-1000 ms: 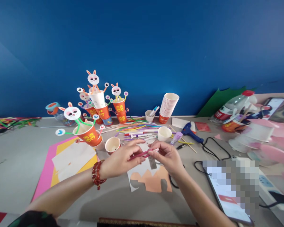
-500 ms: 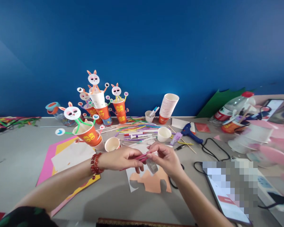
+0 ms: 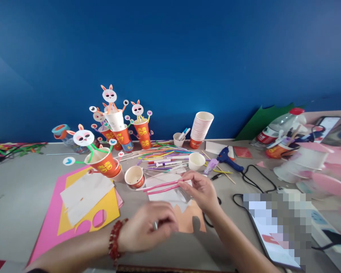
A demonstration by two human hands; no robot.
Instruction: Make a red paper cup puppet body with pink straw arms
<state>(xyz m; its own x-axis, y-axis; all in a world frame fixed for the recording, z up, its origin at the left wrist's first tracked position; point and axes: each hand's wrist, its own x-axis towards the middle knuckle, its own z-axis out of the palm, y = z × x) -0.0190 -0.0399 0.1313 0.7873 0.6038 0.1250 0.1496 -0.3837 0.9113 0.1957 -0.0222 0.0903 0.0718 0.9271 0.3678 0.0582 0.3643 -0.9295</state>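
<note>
My right hand (image 3: 200, 189) pinches two pink straws (image 3: 161, 187) at their right ends; they stick out to the left, level over the table. A small clear roll, perhaps tape, shows partly under that hand's fingers. My left hand (image 3: 147, 227), with a red bead bracelet (image 3: 113, 239) on the wrist, has its fingers curled low over the white and peach cut paper (image 3: 187, 218); what it holds, if anything, is hidden. An orange paper cup (image 3: 135, 177) stands just left of the straws.
Rabbit-faced paper cup figures (image 3: 116, 129) stand at the back left, with a cup stack (image 3: 201, 127), loose straws and pens (image 3: 167, 157). Pink and yellow sheets (image 3: 74, 216) lie at left. A blue glue gun (image 3: 227, 159) with its cable, a phone (image 3: 275, 227) and a bottle (image 3: 275, 129) are at right.
My left hand let go of the straws and dropped back toward me onto the cut paper. My right hand kept the straws, which now point left.
</note>
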